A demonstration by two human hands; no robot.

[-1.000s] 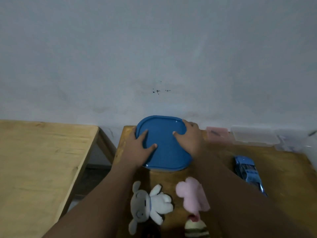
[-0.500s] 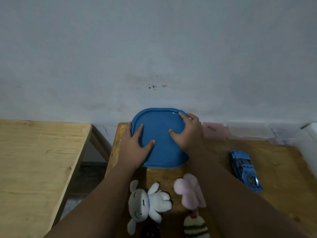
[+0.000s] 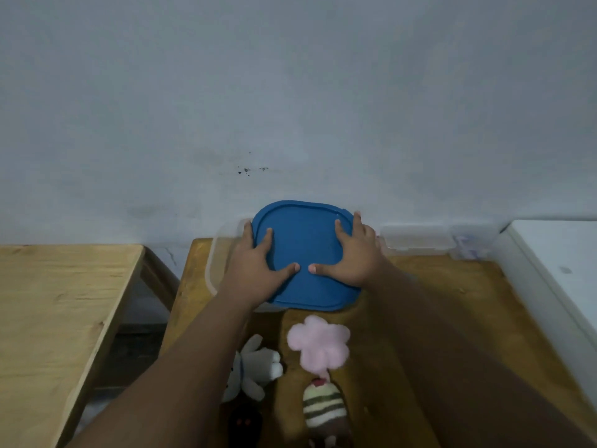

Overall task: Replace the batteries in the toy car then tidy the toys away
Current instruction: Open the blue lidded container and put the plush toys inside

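As thumbs nearly meet, left hand (image 3: 255, 270) and right hand (image 3: 352, 257) press blue lid (image 3: 303, 240).

A left hand (image 3: 255, 266) and a right hand (image 3: 352, 257) lie flat with fingers spread on a blue lid (image 3: 307, 240). Their thumb tips nearly meet. The lid sits on a clear plastic tub (image 3: 214, 263) at the back of a wooden counter (image 3: 452, 292), against a pale wall. Nearer lie a white plush toy (image 3: 258, 367), a pink plush toy (image 3: 318, 344) and a striped plush toy (image 3: 323, 405).
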